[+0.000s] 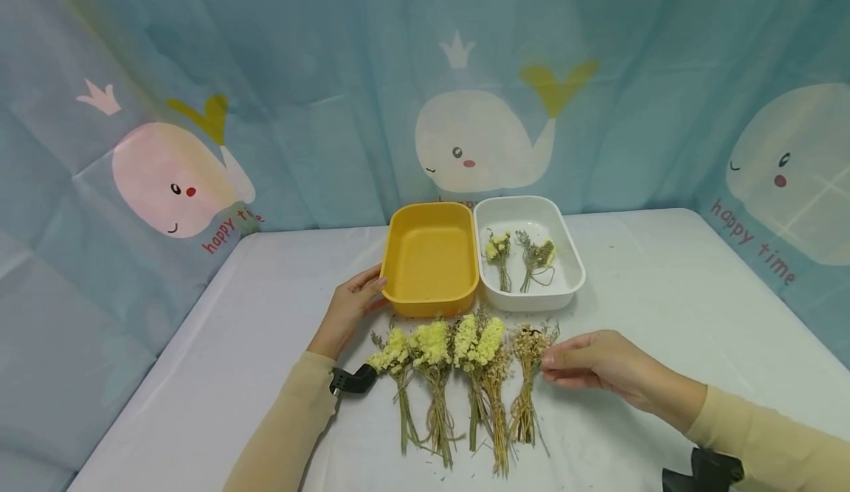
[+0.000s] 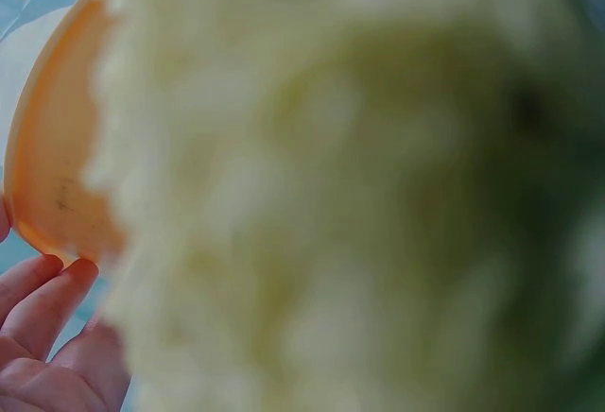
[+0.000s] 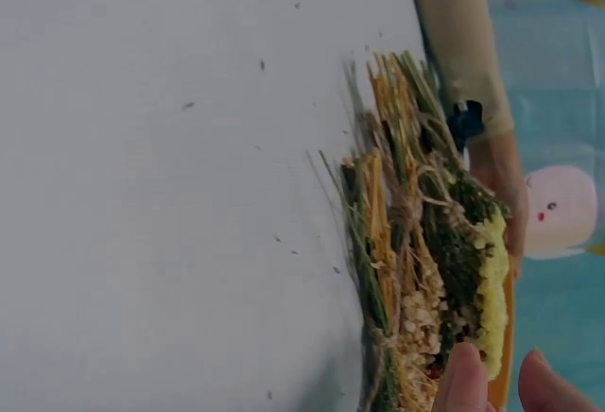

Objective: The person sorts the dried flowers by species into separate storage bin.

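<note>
Several dried-flower bunches tied with twine lie side by side in front of two trays, among them a yellow bunch (image 1: 432,344) and a beige bunch (image 1: 529,348) at the right end. My left hand (image 1: 350,307) touches the left side of the yellow tray (image 1: 432,309) with its fingers. In the left wrist view, blurred yellow blossoms (image 2: 331,185) hide most of that tray. My right hand (image 1: 607,366) is beside the beige bunch's head, fingertips close to it. The right wrist view has two fingertips (image 3: 463,379) apart, with nothing gripped visible between them.
A white tray (image 1: 531,302) stands against the yellow tray's right side and holds two small flower bunches (image 1: 499,260). Plant crumbs are scattered over the white tablecloth (image 1: 664,293). Behind the table hangs a blue whale-print curtain (image 1: 332,108).
</note>
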`<action>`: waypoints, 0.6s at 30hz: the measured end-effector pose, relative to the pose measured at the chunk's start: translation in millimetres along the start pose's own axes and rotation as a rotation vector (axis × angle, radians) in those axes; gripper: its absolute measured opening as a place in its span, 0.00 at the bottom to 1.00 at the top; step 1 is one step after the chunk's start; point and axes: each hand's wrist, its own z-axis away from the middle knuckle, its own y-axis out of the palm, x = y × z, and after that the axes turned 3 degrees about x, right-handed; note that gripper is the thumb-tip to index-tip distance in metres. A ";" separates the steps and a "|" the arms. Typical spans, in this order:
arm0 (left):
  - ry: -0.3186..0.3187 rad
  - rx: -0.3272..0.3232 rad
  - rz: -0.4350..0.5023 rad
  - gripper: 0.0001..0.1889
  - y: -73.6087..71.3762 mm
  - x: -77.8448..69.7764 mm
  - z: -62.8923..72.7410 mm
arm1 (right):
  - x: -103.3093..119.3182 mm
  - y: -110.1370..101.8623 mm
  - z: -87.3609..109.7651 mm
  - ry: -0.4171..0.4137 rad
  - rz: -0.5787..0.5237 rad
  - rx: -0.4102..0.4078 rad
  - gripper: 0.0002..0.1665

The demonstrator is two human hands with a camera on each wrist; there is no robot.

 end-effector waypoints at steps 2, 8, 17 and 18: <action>0.000 0.000 -0.001 0.29 -0.1 0.1 0.2 | -3.8 0.5 0.0 0.011 -0.001 0.007 0.21; -0.005 -0.002 0.002 0.30 1.4 -0.6 2.2 | -15.5 4.2 -0.4 0.040 -0.012 0.034 0.18; 0.001 -0.002 0.006 0.30 0.4 0.0 0.7 | -26.1 7.3 0.2 0.089 -0.041 0.076 0.15; 0.004 -0.003 0.008 0.30 0.4 -0.4 0.4 | -26.8 7.4 0.3 0.095 -0.044 0.076 0.15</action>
